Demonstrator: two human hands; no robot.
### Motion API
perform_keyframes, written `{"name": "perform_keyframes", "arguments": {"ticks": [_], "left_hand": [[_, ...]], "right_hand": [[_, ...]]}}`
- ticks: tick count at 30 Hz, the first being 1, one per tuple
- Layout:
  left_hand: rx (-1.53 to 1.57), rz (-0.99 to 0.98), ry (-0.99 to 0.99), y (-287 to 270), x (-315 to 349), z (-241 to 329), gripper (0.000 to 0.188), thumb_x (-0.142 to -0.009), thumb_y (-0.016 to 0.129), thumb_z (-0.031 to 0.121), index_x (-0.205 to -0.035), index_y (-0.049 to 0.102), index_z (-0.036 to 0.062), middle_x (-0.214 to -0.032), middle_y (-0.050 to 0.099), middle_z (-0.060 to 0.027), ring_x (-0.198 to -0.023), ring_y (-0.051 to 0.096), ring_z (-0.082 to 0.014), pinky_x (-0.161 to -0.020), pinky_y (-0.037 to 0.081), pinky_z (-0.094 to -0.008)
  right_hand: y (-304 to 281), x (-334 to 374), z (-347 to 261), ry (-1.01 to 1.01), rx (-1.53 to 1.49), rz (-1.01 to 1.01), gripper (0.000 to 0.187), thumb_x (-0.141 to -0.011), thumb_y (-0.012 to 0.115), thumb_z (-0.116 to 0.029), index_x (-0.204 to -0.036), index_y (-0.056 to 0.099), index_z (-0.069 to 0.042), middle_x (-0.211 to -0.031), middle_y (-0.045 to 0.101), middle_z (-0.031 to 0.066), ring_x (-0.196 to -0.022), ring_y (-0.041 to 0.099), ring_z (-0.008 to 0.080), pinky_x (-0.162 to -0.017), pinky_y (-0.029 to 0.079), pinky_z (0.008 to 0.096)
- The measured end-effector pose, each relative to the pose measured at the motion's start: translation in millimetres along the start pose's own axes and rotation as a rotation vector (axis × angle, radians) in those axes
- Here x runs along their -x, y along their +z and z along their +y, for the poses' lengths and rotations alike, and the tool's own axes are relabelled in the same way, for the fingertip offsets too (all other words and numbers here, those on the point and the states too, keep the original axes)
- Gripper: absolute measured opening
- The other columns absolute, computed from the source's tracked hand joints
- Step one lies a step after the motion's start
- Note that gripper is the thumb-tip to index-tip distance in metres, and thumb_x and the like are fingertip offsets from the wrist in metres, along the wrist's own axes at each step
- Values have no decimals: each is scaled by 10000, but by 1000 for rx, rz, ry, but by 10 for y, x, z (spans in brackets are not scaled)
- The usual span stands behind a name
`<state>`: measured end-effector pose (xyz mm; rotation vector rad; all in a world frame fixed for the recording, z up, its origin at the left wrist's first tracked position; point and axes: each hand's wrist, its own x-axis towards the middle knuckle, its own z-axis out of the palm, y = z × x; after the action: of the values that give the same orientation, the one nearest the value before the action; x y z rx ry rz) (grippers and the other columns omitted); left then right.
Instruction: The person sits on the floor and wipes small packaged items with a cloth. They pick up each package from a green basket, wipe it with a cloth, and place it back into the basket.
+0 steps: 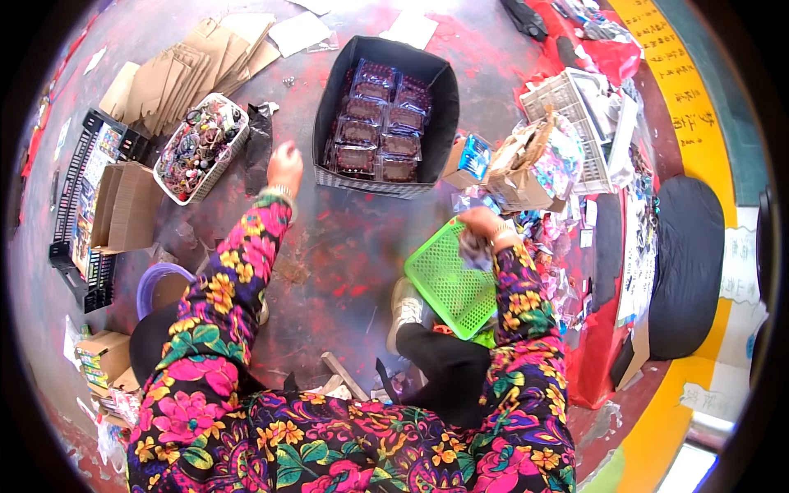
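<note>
The black bin (445, 94) stands on the floor, and flat packs (382, 123) lie in rows inside it. At its left there is a white basket (215, 171) full of small tangled pieces, with a black plastic bag (260, 135) between the two; farther left and behind are folded cardboards (197, 62). At the right of the bin, a small blue box (472, 158) and a torn carton (514, 187) stand close together, with a white crate (549, 97) beyond them.

The left hand (285, 171) is stretched forward, just beside the bin's left wall but apart from it. Its fingers look bent inward; I cannot tell if they hold something. The right hand (485, 222) is bent over the far edge of the green basket (440, 283), which is in front of the bin, to its right. These fingers are curled down above a greyish-brown thing (474, 250), but whether they grip it I cannot tell.

This thing is blurred and partly hidden by the right hand. The right sleeve (526, 296) covers one side of the green basket.
</note>
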<state>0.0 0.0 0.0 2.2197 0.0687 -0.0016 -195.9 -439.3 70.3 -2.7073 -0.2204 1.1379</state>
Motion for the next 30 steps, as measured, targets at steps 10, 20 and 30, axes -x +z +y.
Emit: {"name": "perform_keyframes", "arguments": {"ticks": [10, 20, 30], "left_hand": [[-444, -847, 67, -521, 2096, 91, 234, -775, 544, 227, -868, 684, 65, -900, 651, -178, -902, 616, -325, -817, 479, -392], [160, -567, 469, -1466, 1632, 1901, 231, -821, 524, 190, -908, 659, 25, -852, 660, -144, -815, 639, -251, -738, 491, -350], [-72, -455, 545, -2101, 1950, 2036, 215, -843, 533, 155, -913, 652, -10, -845, 662, -134, -786, 636, -199, -706, 485, -305]], "right_hand": [[-820, 2328, -1473, 337, -405, 439, 216, -792, 563, -201, -883, 669, -36, -849, 650, 170, -821, 626, 300, -733, 481, 364], [-242, 3167, -2192, 184, -267, 667, 223, -792, 535, -234, -813, 656, -49, -802, 631, 176, -776, 609, 347, -711, 486, 415], [-451, 3032, -3318, 134, 259, 784, 192, -823, 570, -249, -742, 570, -76, -623, 595, 115, -580, 620, 289, -503, 493, 393]]}}
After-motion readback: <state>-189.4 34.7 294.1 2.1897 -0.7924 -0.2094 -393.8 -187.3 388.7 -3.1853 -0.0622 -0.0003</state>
